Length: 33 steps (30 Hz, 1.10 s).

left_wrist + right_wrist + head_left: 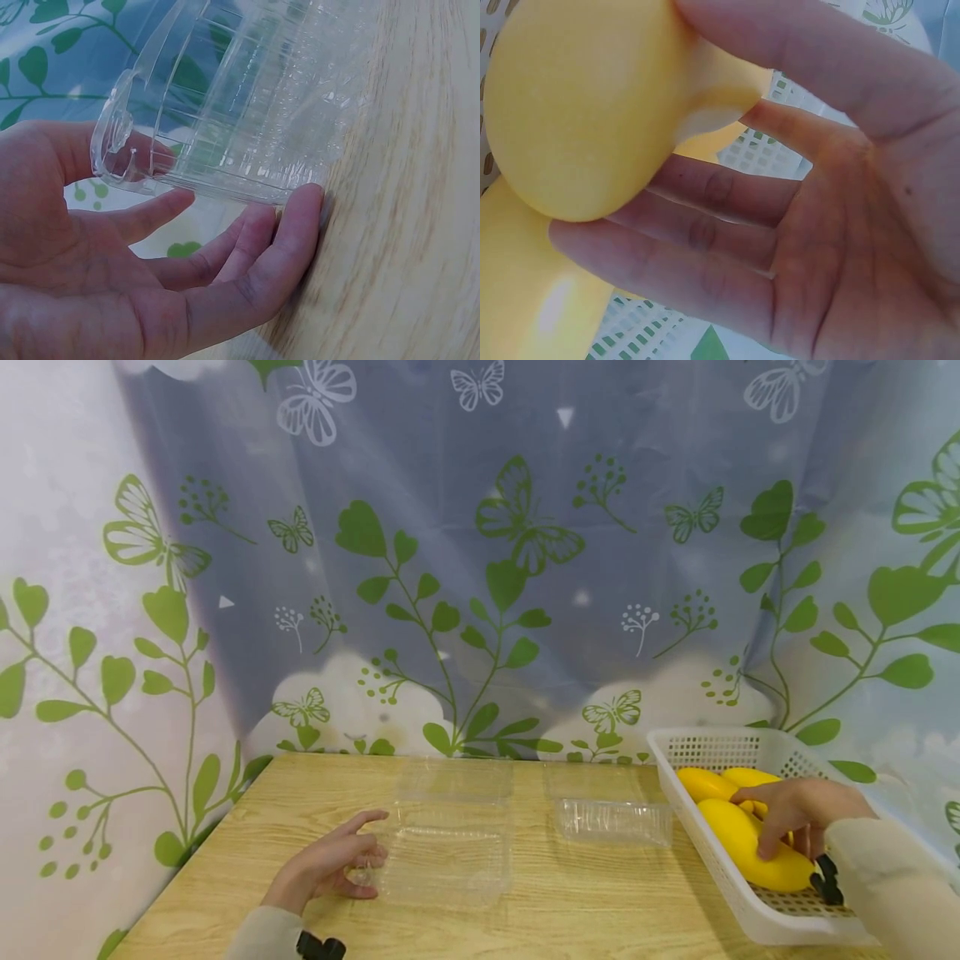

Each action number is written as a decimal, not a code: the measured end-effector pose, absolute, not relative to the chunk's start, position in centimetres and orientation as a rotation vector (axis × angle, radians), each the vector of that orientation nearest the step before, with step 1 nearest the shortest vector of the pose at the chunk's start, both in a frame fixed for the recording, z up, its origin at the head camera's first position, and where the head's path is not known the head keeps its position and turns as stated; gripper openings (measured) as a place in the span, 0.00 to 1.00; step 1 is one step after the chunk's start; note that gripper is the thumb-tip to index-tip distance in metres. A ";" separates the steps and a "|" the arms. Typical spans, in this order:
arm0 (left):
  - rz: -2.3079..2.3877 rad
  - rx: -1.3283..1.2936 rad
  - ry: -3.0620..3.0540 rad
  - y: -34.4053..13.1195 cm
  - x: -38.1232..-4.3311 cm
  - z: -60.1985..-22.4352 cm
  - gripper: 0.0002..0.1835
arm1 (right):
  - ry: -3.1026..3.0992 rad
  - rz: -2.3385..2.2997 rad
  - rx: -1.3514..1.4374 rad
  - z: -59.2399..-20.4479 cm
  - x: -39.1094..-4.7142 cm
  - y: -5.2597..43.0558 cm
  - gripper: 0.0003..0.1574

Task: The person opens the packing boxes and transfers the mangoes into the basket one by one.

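My left hand (330, 860) is at the left end of a clear plastic clamshell box (450, 868), which lies with its lid folded back on the table. In the left wrist view its loosely bent fingers (247, 247) touch the box's end wall and rim. Over on the right, my right hand (798, 814) reaches into a white basket (712, 889). Its thumb and fingers hold a smooth yellow mango-like fruit (738, 839), which shows a rounded body (585, 105) and a narrower neck. More yellow fruits (701, 783) lie behind and beneath it.
A second clear plastic box (615, 822), also with its lid back, stands between the first box and the basket. Behind the wooden table (585, 910) hangs a curtain (465, 635) printed with leaves and butterflies.
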<state>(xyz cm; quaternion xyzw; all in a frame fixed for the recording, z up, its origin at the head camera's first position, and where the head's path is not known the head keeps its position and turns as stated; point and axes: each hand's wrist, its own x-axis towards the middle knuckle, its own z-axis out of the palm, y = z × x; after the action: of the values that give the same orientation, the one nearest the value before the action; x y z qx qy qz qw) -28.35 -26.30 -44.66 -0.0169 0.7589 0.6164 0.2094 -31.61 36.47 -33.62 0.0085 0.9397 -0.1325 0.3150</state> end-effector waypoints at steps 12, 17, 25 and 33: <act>1.710 -0.050 2.117 -26.3 -28.3 -44.5 0.39 | 2.496 -0.356 0.061 -33.6 -31.0 36.4 0.62; 1.716 -0.054 2.111 -26.3 -28.4 -44.5 0.38 | 2.480 -0.410 0.092 -33.9 -31.0 36.4 0.57; 1.723 -0.073 2.123 -26.4 -28.7 -44.6 0.38 | 2.443 -0.453 0.062 -34.0 -31.2 36.6 0.52; 1.738 -0.098 2.145 -26.6 -28.7 -44.8 0.38 | 2.458 -0.440 0.087 -34.2 -31.2 36.6 0.50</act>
<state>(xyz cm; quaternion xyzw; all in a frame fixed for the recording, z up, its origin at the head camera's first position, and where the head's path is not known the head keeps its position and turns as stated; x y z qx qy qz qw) -28.70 -26.57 -44.80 -0.0349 0.7627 0.6178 0.1884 -31.19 36.63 -34.19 0.0329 0.9334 -0.1670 0.3160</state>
